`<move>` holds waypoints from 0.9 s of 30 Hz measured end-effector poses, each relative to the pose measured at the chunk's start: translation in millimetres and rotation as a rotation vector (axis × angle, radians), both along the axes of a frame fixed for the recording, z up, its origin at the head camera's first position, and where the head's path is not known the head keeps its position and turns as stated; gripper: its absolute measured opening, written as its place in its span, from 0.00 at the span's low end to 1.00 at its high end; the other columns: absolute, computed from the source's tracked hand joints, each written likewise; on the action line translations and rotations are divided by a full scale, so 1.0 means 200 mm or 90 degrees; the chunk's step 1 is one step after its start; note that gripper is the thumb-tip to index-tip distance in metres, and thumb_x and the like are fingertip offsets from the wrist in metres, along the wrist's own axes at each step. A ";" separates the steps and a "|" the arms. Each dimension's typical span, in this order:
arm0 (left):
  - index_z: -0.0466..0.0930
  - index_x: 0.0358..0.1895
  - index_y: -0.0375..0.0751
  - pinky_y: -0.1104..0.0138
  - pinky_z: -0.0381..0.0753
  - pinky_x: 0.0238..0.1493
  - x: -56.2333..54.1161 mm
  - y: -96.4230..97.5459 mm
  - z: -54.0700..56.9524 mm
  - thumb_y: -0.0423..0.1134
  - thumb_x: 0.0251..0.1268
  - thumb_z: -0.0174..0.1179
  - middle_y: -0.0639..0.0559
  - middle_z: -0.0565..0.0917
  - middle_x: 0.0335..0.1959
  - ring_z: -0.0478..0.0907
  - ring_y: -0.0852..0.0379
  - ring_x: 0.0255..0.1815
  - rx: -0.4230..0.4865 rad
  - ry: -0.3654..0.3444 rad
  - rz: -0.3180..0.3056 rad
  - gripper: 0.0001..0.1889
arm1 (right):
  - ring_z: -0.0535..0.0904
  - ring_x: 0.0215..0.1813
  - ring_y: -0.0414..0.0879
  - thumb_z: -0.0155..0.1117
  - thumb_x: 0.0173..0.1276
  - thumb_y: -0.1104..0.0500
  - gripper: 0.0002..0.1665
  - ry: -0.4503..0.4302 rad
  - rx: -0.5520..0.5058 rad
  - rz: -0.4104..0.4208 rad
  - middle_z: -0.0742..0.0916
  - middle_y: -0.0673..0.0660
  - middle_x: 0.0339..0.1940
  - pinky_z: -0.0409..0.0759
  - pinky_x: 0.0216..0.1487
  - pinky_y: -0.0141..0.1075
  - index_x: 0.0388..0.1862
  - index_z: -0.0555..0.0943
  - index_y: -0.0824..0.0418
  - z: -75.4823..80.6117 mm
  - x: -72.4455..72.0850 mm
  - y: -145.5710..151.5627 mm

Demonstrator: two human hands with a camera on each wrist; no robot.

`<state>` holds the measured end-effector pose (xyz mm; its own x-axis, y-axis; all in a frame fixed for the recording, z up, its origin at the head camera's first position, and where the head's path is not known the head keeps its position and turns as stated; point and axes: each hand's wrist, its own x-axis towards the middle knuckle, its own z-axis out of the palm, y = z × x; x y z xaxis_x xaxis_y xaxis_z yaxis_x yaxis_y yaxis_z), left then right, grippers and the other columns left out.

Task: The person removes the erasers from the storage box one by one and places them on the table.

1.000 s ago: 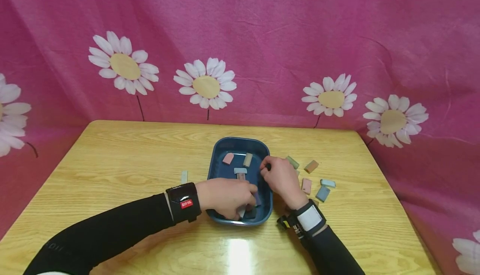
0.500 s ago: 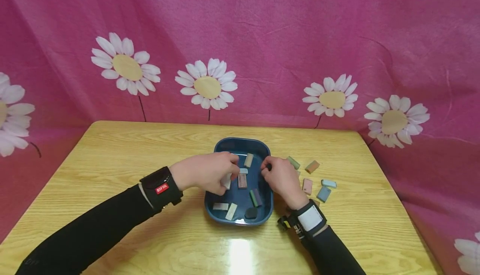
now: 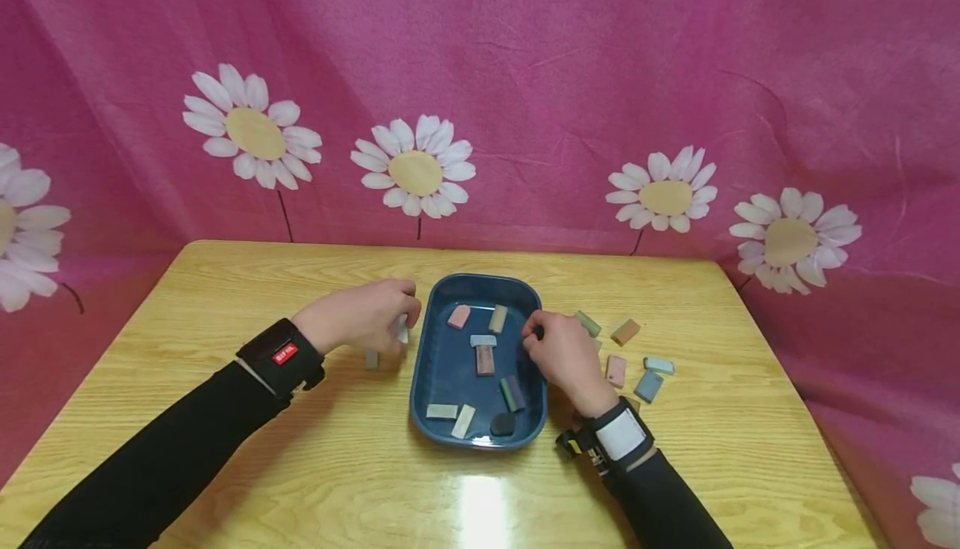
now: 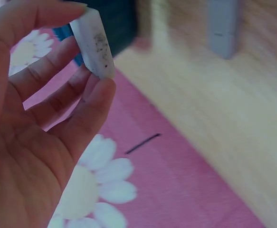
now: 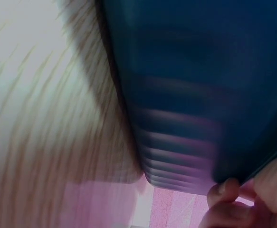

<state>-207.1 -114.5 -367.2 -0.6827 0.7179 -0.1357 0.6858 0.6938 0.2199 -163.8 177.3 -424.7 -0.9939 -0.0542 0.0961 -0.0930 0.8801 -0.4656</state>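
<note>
The left hand (image 3: 372, 316) has its grip pinched on a white block (image 4: 94, 45), thumb against fingers. Over the blue tray (image 3: 445, 376) half a second ago, it is now just outside the tray's left side, near a grey block (image 3: 372, 359) on the surface (image 3: 337, 474); this piece now seems separated from the tray blocks (image 3: 485, 361). The right hand (image 3: 566, 359) holds the tray's right rim, beside loose blocks (image 3: 616, 371).

A creased pink cloth (image 3: 525, 49) printed with white, yellow-centred daisies (image 3: 415, 170) hangs behind the wood-grained desk (image 3: 255, 299), whose near part carries a bright glare (image 3: 480, 511).
</note>
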 end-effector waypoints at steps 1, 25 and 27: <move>0.81 0.34 0.46 0.64 0.76 0.38 -0.01 -0.01 -0.02 0.40 0.46 0.73 0.54 0.72 0.36 0.74 0.58 0.34 -0.003 -0.009 0.004 0.12 | 0.74 0.25 0.45 0.63 0.63 0.60 0.03 0.000 0.000 0.000 0.81 0.51 0.26 0.70 0.22 0.35 0.31 0.83 0.53 0.00 0.00 0.00; 0.82 0.33 0.47 0.66 0.74 0.35 0.01 -0.03 -0.23 0.37 0.43 0.72 0.57 0.72 0.33 0.72 0.60 0.31 -0.018 -0.060 -0.017 0.12 | 0.75 0.26 0.45 0.63 0.63 0.60 0.04 0.016 0.006 0.011 0.82 0.50 0.26 0.71 0.25 0.35 0.30 0.83 0.53 0.00 -0.02 0.01; 0.82 0.35 0.48 0.66 0.75 0.35 0.01 -0.02 -0.20 0.37 0.43 0.72 0.57 0.73 0.34 0.72 0.60 0.32 -0.022 -0.068 -0.011 0.12 | 0.75 0.26 0.45 0.63 0.63 0.60 0.04 0.015 0.009 0.009 0.82 0.51 0.26 0.70 0.25 0.36 0.30 0.83 0.53 0.00 -0.03 0.01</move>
<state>-205.8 -119.2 -407.7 -0.6512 0.7228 -0.2313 0.6712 0.6908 0.2688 -170.2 179.8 -425.0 -0.9904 -0.0701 0.1190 -0.1168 0.8847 -0.4512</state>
